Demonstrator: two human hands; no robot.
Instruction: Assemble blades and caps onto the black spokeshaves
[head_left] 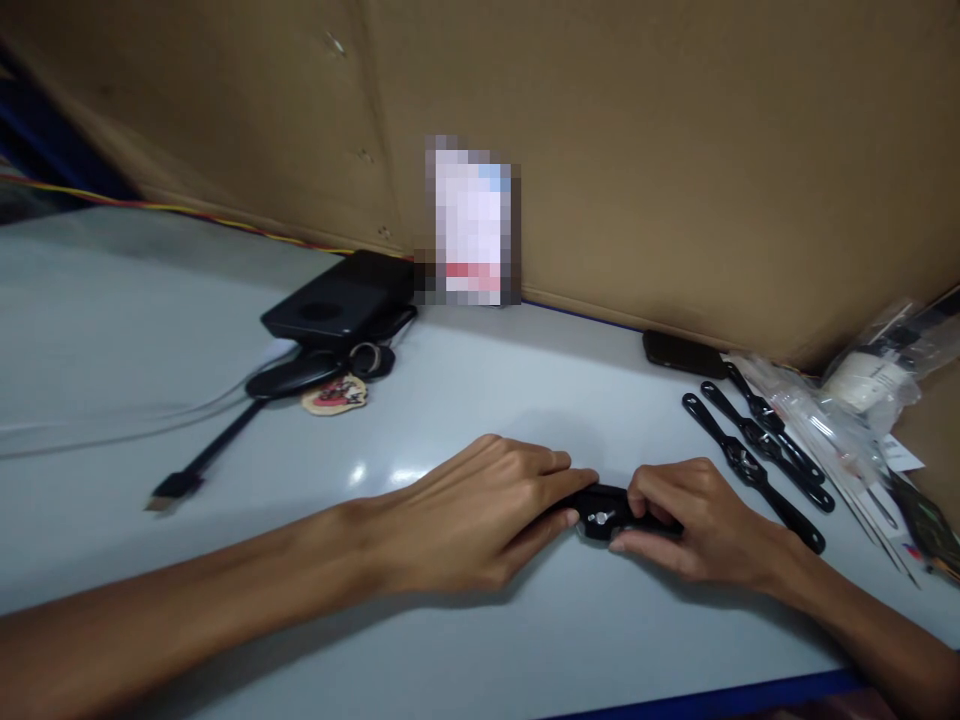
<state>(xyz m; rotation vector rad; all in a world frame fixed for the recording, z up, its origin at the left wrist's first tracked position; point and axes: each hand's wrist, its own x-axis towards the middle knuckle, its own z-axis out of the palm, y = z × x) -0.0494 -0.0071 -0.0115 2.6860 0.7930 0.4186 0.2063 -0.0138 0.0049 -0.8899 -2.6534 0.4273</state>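
A small black part (604, 512) with a silver screw head on top lies on the white table (525, 400), held between both hands. My left hand (480, 510) rests knuckles up, its fingertips closed on the part's left end. My right hand (694, 525) curls over the part's right end, thumb and fingers pinched on it. Most of the part is hidden under the fingers.
Three black strap-like parts (757, 455) lie to the right, beside clear plastic bags (862, 400). A black box (341, 300), keys with a tag (337, 392) and a black cable (202, 460) sit at the back left. A black phone-like slab (682, 352) lies against the cardboard wall (637, 150).
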